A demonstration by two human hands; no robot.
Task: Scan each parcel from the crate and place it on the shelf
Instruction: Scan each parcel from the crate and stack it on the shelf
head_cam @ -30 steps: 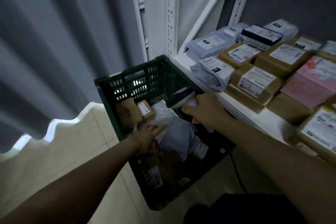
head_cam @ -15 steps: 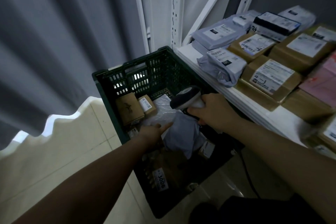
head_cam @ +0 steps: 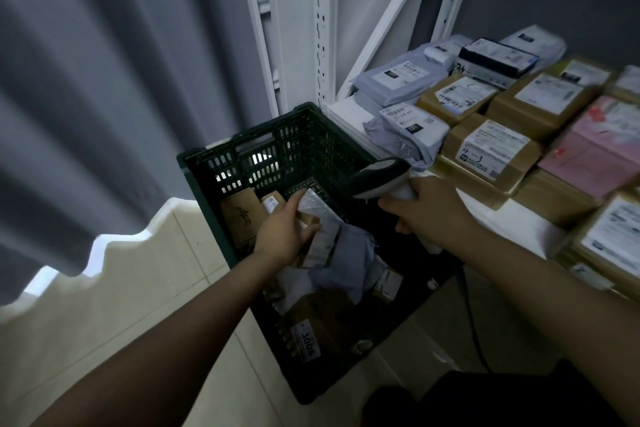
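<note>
A dark green slotted crate (head_cam: 266, 149) stands on the floor beside the white shelf (head_cam: 346, 111). Inside it lie several parcels: brown boxes (head_cam: 240, 215), a grey poly bag (head_cam: 349, 263) and a box labelled 3006 (head_cam: 306, 345). My left hand (head_cam: 284, 232) reaches into the crate and grips a clear bubble-wrap parcel (head_cam: 313, 204), lifted at its top edge. My right hand (head_cam: 429, 210) holds a handheld barcode scanner (head_cam: 379, 175) over the crate's right side, its head pointing left toward that parcel.
Several parcels cover the shelf: grey bags (head_cam: 405, 74), brown labelled boxes (head_cam: 491, 152), a pink mailer (head_cam: 595, 156). White shelf uprights (head_cam: 320, 21) rise behind the crate. A grey curtain (head_cam: 104, 80) hangs at left. The scanner's cable (head_cam: 474, 333) trails to the tiled floor.
My left hand moved up inside the crate and took hold of the bubble-wrap parcel, raising it. The scanner hand shifted slightly right and up.
</note>
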